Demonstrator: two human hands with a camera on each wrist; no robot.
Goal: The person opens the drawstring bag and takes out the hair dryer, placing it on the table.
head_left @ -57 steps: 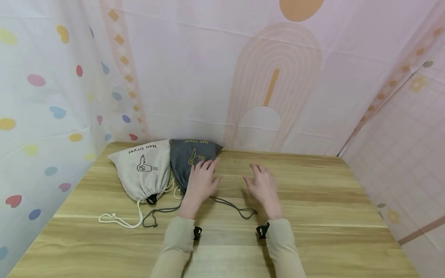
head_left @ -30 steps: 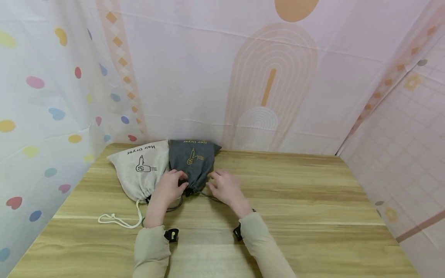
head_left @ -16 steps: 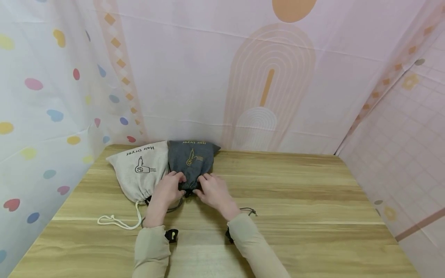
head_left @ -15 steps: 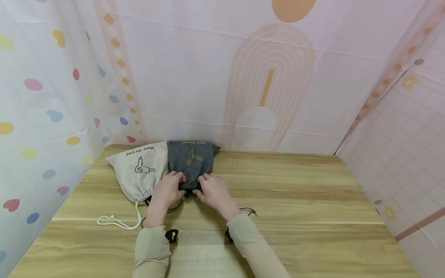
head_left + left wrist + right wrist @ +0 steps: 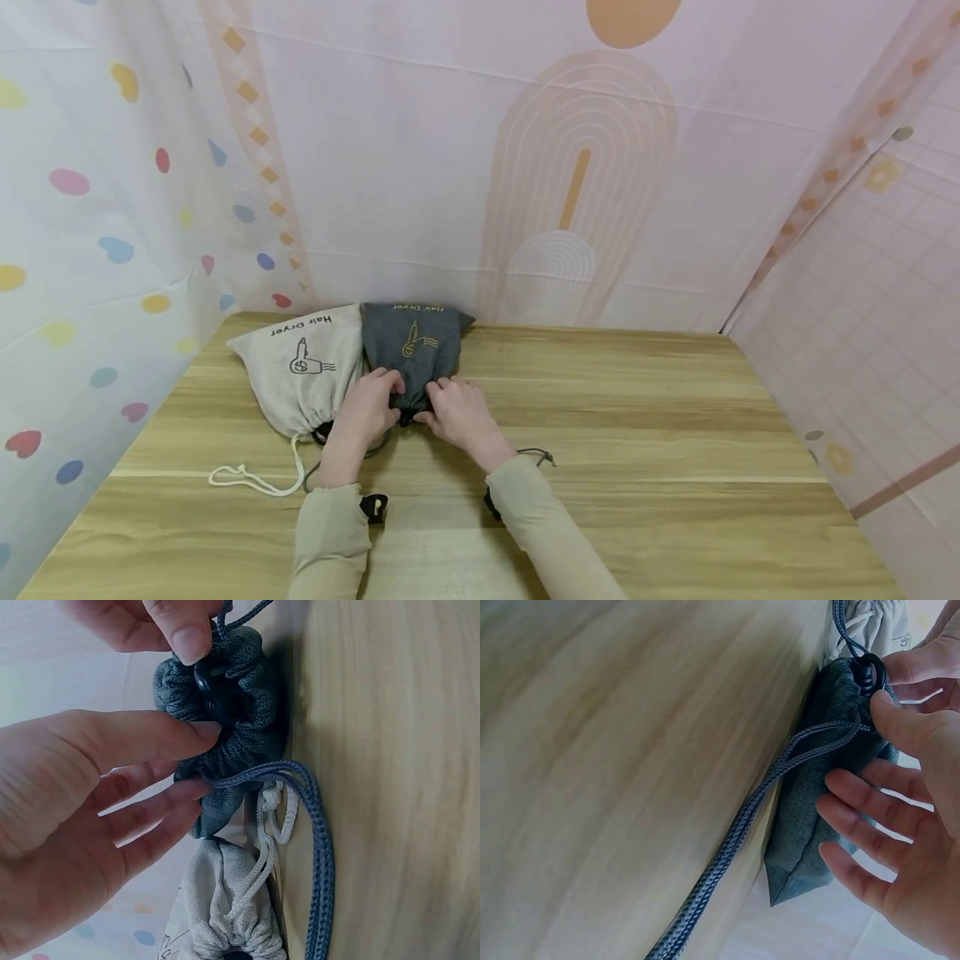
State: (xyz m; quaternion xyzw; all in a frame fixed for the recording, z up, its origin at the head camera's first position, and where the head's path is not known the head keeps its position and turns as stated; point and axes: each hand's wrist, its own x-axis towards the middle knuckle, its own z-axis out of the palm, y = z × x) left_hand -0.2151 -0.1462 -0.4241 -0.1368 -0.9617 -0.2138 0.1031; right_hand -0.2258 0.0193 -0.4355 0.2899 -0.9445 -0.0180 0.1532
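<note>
The left hand [image 5: 363, 411] and the right hand [image 5: 462, 415] pinch the dark bag [image 5: 414, 350] by its gathered mouth [image 5: 259, 694], left and right; equal, gentle grip should serve best.

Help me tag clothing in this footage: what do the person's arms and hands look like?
The left sleeve and right sleeve are plain, long and pale beige. A black fitting shows beside each cuff. The left hand and right hand are ungloved, with no rings visible.
</note>
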